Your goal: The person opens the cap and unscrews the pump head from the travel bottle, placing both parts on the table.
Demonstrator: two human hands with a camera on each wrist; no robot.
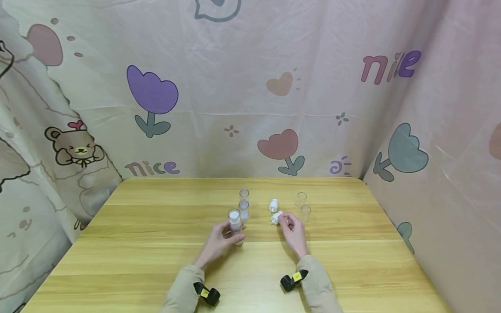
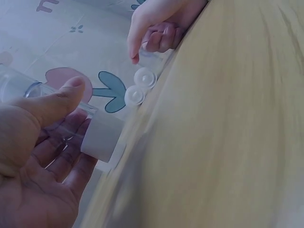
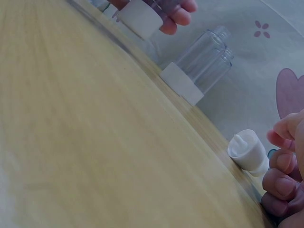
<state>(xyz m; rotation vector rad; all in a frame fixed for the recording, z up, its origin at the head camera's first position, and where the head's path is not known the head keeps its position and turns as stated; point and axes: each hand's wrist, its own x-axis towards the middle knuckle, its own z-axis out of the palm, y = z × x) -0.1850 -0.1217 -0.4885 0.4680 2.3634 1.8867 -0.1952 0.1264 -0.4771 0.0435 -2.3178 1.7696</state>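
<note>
My left hand [image 1: 219, 241] grips a clear bottle [image 1: 235, 226] with a white base, its thumb on the near side and fingers behind. In the head view a white pump under a clear cap tops this bottle. The white base [image 2: 101, 137] hangs close over the table, tilted in the left wrist view. My right hand [image 1: 294, 232] has loosely curled fingers, the fingertips right beside a white pump head [image 1: 276, 218]. A second white pump head [image 1: 273, 205] stands just behind. In the right wrist view the fingers [image 3: 285, 185] hold nothing and overlap the pump head's edge.
Two more clear bottles with white bases, a nearer one [image 1: 244, 211] and a farther one [image 1: 244, 195], stand upright beyond my left hand. Two clear caps, one near [image 1: 305, 214] and one far [image 1: 301, 200], stand right of the pumps. A printed curtain [image 1: 235, 95] borders the wooden table [image 1: 156, 243].
</note>
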